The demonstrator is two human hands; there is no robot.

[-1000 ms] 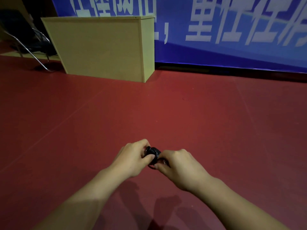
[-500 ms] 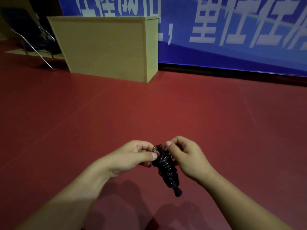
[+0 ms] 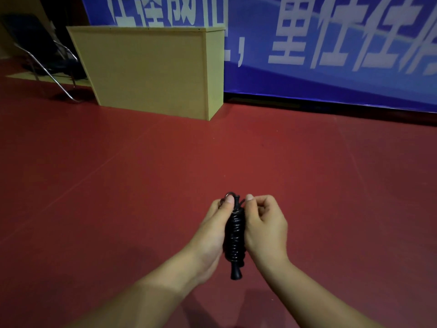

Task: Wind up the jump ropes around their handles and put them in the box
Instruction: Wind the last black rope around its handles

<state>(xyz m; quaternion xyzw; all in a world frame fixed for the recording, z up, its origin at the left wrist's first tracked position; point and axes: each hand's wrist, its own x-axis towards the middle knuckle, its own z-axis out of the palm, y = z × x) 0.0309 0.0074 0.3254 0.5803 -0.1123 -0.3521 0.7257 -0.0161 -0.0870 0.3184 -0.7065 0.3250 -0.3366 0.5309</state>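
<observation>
Rope (image 3: 234, 235), black, wound tight in coils round its handles, held upright in mid-air between both hands, low centre of view over the floor (image 3: 118, 209). One handle end (image 3: 236, 274) sticks out below the palms; a small loop of cord shows at the top by the thumbs. Left hand (image 3: 212, 230) wraps the bundle from the left, thumb pressed on the top end. Right hand (image 3: 264, 223) curls against the right side, thumb and forefinger pinching at the top of the coils. Both hands gripping the rope, bare forearms reaching in from the bottom edge. Box (image 3: 151, 69), pale wood, stands well apart at upper left on the red floor, against a blue banner (image 3: 331, 43) with white characters. Chair (image 3: 42, 58), dark with metal legs, left of the box.
</observation>
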